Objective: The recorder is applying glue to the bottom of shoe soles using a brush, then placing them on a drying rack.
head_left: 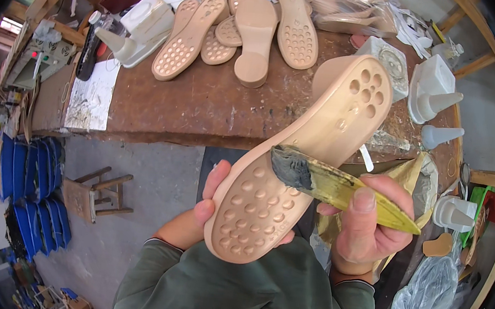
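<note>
A beige shoe sole [253,215], with round hollows at its toe and heel ends, tilts up before me. My left hand [212,194] is closed round its wide end from behind, its palm hidden by the sole. In my right hand [366,227] is a flat yellow brush [346,192], pinched between thumb and fingers. Its dark, crusted tip lies over the middle of the sole; whether it touches cannot be told. A wet-looking shine shows on the sole near the farther hollows.
More beige soles [255,32] lie on the brown worktable [204,111]. White containers with cone spouts stand at left [147,17] and right [433,83]. A wooden stool [89,195] and stacked blue pieces [32,168] are at the left. A clear plastic bag [426,294] lies at right.
</note>
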{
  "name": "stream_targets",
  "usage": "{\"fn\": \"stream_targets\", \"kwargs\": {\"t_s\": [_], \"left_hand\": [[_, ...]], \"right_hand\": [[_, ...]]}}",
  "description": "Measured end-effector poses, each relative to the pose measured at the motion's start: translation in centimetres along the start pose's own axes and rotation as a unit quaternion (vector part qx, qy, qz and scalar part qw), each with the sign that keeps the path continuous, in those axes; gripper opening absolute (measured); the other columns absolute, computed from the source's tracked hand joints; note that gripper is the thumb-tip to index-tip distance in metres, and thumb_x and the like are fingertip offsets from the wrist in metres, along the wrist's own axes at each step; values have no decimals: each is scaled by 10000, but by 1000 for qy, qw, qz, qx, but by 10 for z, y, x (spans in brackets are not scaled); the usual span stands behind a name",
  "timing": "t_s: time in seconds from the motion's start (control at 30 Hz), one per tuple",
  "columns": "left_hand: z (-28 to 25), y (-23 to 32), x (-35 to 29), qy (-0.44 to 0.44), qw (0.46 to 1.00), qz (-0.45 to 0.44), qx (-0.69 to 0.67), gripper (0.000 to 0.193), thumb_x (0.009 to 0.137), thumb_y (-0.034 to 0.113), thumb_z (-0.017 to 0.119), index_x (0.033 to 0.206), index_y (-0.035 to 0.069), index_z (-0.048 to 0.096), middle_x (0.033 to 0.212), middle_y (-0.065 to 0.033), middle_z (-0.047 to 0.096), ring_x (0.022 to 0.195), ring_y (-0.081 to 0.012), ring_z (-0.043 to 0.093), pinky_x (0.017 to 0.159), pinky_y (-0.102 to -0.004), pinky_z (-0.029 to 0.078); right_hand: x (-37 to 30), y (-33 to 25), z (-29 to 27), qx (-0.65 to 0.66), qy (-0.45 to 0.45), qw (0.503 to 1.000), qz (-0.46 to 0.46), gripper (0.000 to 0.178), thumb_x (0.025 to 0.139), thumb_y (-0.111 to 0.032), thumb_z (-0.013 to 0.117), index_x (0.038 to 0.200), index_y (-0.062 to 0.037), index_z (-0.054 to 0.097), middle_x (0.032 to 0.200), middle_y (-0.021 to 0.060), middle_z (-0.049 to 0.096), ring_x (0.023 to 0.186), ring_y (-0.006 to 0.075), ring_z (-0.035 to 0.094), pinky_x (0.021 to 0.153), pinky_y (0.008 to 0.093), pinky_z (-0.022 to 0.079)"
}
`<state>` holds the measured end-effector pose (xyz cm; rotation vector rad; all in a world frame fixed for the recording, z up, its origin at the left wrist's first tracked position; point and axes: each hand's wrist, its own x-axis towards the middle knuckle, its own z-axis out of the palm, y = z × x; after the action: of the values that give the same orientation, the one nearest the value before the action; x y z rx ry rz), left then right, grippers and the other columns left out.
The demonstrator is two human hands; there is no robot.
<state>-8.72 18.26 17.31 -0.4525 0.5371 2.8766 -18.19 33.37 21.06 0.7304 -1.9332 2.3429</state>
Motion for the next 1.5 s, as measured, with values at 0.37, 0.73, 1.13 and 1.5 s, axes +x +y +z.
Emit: {"fn": "stream_targets", "kwargs": {"t_s": [0.37, 0.73, 1.13, 1.5], "left_hand": [[-35, -14, 40, -296, 943, 137, -66, 708, 808, 576, 451, 1396, 212, 300, 1398, -129, 349, 1226, -354, 391, 930, -511, 397], [-43, -20, 41, -275, 925, 261, -24, 614, 913, 379, 419, 1446, 210, 165, 1480, -116, 201, 1325, -266, 283, 1073, -413, 260], [-22, 1, 42, -414, 872, -97, -241, 623, 876, 413, 388, 1412, 126, 251, 1386, -181, 363, 1245, -374, 375, 1021, -481, 328], [-46, -22, 63, -303, 690, 550, 359, 1039, 625, 209, 828, 1358, 23, 115, 1380, -319, 186, 1285, -405, 291, 1021, -474, 326]], "right_hand": [[-20, 5, 13, 13, -60, 998, 11, 242, 825, 21, 599, 1052, 44, 518, 695, 151, 626, 591, 177, 633, 528, 261, 500], [-29, 2, 15, -21, -105, 994, -28, 186, 737, 5, 677, 890, 50, 581, 572, 120, 602, 471, 179, 602, 438, 261, 466], [-16, -16, 10, 30, -72, 991, 104, 192, 827, -54, 620, 994, 15, 555, 836, 169, 627, 603, 187, 629, 529, 268, 504], [-1, -7, -10, -25, -300, 948, -106, 255, 724, -21, 706, 935, 26, 572, 644, 120, 617, 511, 223, 615, 450, 313, 478]]}}
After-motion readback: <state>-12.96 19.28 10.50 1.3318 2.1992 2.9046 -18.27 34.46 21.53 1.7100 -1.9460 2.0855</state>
